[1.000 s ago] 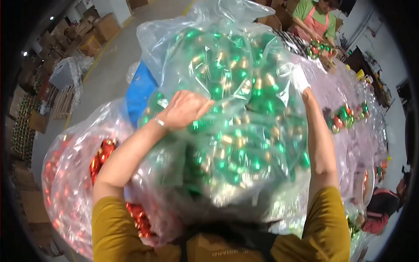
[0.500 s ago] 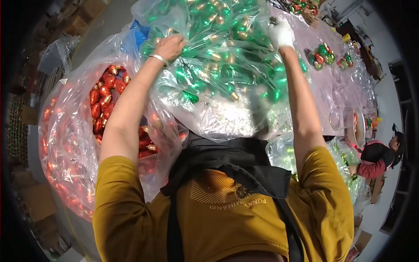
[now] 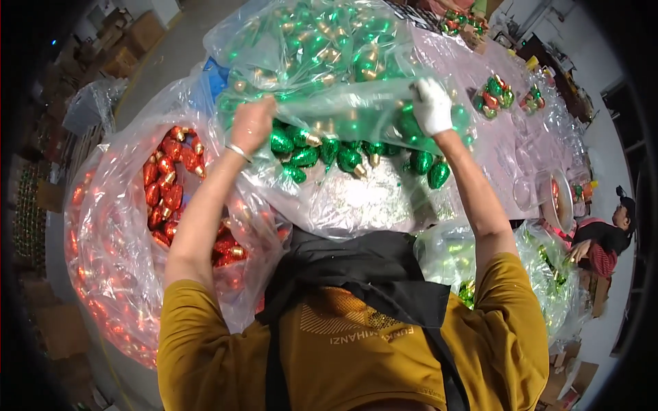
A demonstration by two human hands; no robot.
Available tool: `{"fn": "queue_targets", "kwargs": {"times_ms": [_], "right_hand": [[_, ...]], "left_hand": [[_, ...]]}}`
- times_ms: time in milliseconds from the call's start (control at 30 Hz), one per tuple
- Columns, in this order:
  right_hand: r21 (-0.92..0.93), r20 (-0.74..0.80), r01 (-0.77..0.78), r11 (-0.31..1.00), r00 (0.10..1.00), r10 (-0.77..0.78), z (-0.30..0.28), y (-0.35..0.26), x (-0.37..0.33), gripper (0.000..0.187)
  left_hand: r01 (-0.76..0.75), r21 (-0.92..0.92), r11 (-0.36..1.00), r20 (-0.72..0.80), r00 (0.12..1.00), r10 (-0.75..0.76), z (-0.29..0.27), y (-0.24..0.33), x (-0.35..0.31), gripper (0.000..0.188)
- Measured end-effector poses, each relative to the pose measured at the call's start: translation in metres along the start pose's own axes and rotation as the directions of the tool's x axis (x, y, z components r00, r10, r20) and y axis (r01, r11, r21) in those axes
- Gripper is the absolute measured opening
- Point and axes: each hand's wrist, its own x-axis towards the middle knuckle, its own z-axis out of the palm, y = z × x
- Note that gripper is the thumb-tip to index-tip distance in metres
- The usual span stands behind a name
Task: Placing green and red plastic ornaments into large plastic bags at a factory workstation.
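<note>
A large clear plastic bag (image 3: 329,103) of shiny green bulb-shaped ornaments with gold caps lies on the table ahead of me. My left hand (image 3: 252,125), bare with a bracelet at the wrist, is closed on the bag's left side. On the right side, my right hand (image 3: 432,108) in a white glove grips the same bag. The plastic is stretched between both fists. Below its lifted edge, several green ornaments (image 3: 349,159) lie uncovered on the shiny plastic-covered tabletop (image 3: 356,202).
To my left stands a clear bag (image 3: 103,226) of red ornaments (image 3: 164,178), its mouth open. Another bag (image 3: 445,250) with light green pieces sits at my right. Mixed ornament clusters (image 3: 497,96) rest farther right. A co-worker (image 3: 603,236) is at the right edge.
Both hands have come nearer to me, drawing up the bag's plastic into a taut band. Green ornaments now show in the open below it.
</note>
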Motion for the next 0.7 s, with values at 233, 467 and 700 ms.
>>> {"fn": "queue_targets", "kwargs": {"times_ms": [233, 467, 700], "right_hand": [[-0.153, -0.079, 0.221, 0.963, 0.969, -0.235, 0.044, 0.032, 0.183, 0.011], [-0.173, 0.185, 0.257, 0.951, 0.957, -0.224, 0.132, 0.048, 0.281, 0.028], [0.122, 0.184, 0.210, 0.970, 0.956, -0.230, 0.252, 0.021, 0.298, 0.028]], "left_hand": [[0.259, -0.158, 0.953, -0.606, 0.736, -0.300, -0.037, -0.061, 0.127, 0.023], [0.356, 0.441, 0.824, -0.426, 0.891, -0.157, -0.001, -0.177, 0.226, 0.034], [0.272, 0.472, 0.839, -0.202, 0.959, -0.198, 0.044, -0.311, 0.170, 0.043]]}}
